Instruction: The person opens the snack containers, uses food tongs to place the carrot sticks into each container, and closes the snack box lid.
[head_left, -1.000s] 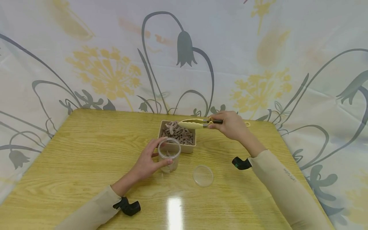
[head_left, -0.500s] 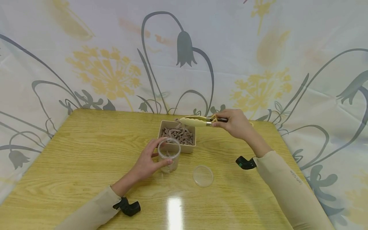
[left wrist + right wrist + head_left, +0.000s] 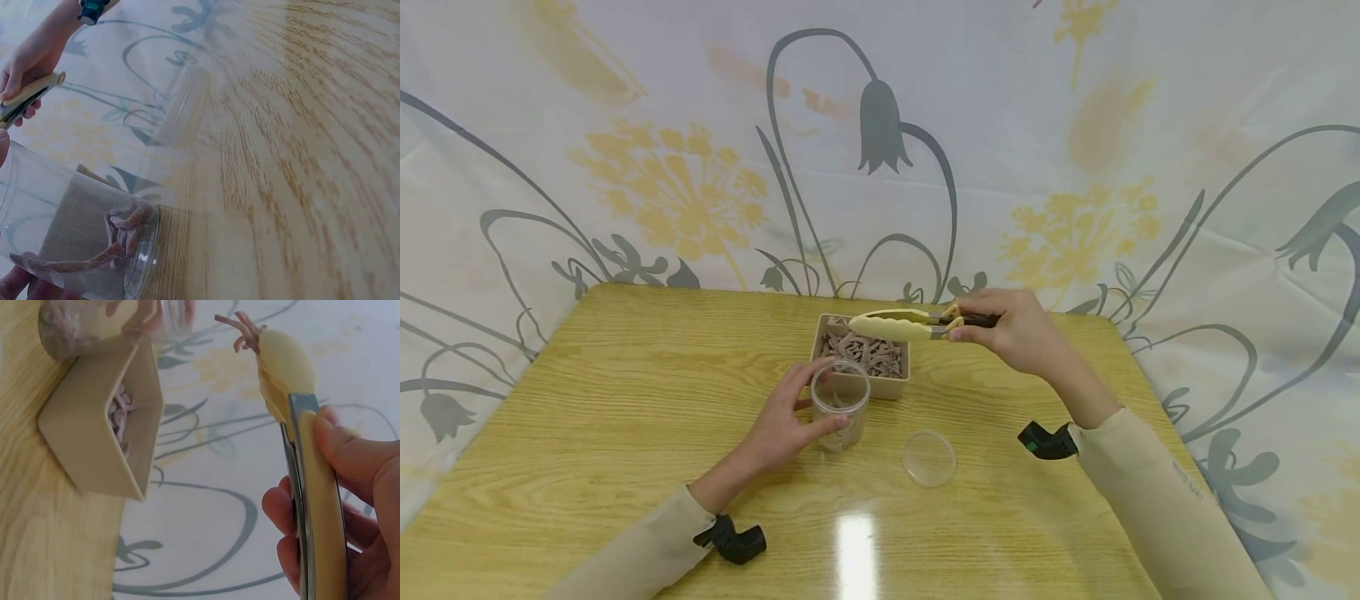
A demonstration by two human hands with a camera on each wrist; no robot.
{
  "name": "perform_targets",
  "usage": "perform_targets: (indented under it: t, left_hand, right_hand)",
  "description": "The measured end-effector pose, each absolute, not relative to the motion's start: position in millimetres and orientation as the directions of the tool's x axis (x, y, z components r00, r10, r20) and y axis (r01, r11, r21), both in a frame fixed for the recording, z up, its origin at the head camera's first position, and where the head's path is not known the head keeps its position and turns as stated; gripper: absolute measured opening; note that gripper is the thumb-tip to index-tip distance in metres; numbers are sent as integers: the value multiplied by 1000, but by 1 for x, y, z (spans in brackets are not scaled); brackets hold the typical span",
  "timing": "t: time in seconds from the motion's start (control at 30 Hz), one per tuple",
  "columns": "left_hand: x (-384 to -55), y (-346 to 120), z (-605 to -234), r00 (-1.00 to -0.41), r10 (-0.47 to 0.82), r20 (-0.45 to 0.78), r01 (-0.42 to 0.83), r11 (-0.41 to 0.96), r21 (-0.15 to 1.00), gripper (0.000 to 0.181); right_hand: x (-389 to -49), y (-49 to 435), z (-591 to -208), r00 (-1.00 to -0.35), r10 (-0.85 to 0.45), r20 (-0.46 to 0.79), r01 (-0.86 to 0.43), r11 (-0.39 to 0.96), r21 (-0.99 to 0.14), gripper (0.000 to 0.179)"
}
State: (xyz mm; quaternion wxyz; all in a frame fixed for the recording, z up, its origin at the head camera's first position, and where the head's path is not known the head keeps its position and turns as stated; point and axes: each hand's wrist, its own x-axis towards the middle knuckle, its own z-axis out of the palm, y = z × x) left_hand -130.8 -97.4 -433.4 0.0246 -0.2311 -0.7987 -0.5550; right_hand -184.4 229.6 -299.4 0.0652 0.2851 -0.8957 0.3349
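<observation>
My left hand holds a clear plastic jar upright on the table, fingers and thumb around its sides. A few brownish dried strips lie inside the jar in the left wrist view. My right hand grips a pair of yellow-tipped tongs by the handles, above a beige rectangular box. Their tips pinch a small bunch of strips, plain in the right wrist view. More purplish-brown strips fill the box, partly hidden under the tongs.
A round clear lid lies flat on the wooden table, right of the jar. Behind the table's far edge hangs a white flower-patterned cloth. The box stands just behind the jar.
The tongs first rise a little off the strips and shift right, then come left and slightly nearer with strips in their tips. My left hand and the jar stay put.
</observation>
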Motion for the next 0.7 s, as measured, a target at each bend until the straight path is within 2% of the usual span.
perform_targets:
  t: [0.4, 0.7]
  left_hand:
    - [-130, -98, -432, -899, 337, 280, 382, 290, 878, 74]
    - [-131, -98, -433, -901, 339, 272, 372, 281, 884, 76]
  right_hand:
    - [-166, 220, -320, -716, -568, 405, -696, 535, -480, 31]
    - [-162, 223, -324, -725, -596, 346, -680, 538, -498, 30]
